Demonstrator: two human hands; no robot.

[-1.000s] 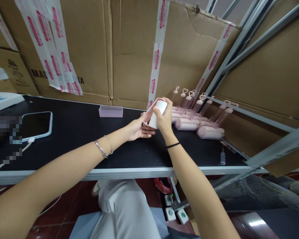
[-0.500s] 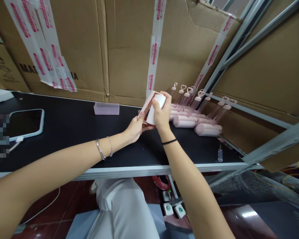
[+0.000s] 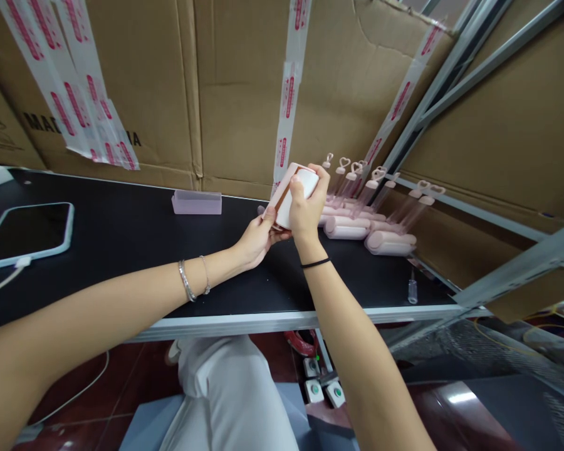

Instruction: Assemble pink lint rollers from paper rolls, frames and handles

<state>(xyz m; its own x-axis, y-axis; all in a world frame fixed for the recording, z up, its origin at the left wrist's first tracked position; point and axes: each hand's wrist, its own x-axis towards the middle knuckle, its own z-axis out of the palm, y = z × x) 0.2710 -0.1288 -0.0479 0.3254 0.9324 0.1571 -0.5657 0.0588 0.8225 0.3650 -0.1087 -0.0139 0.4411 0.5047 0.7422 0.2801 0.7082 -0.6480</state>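
Note:
Above the black tabletop, my left hand [image 3: 258, 237] is closed on the lower end of a pale pink casing [image 3: 281, 191]. My right hand [image 3: 308, 207] wraps around a smooth white rounded cover [image 3: 304, 183], its thumb lying on top. The white cover lies against the casing, with a copper-brown strip [image 3: 282, 199] showing between the two. My fingers hide the far side and lower end of both parts. Just right of my right hand lie several pink rounded devices [image 3: 346, 227] with clear tubes and heart-shaped loops standing up behind them.
A lilac translucent block [image 3: 197, 203] sits toward the back of the black table [image 3: 136, 250]. On the left lies a phone [image 3: 35, 232] with a cable plugged in. A small screwdriver [image 3: 412, 289] rests near the front right edge. Cardboard [image 3: 244, 94] walls the back; a metal frame [image 3: 521, 257] stands right.
The white cover has turned and come closer to the pink casing, so the gap between them looks narrower. Both hands keep their hold. The view has shifted slightly.

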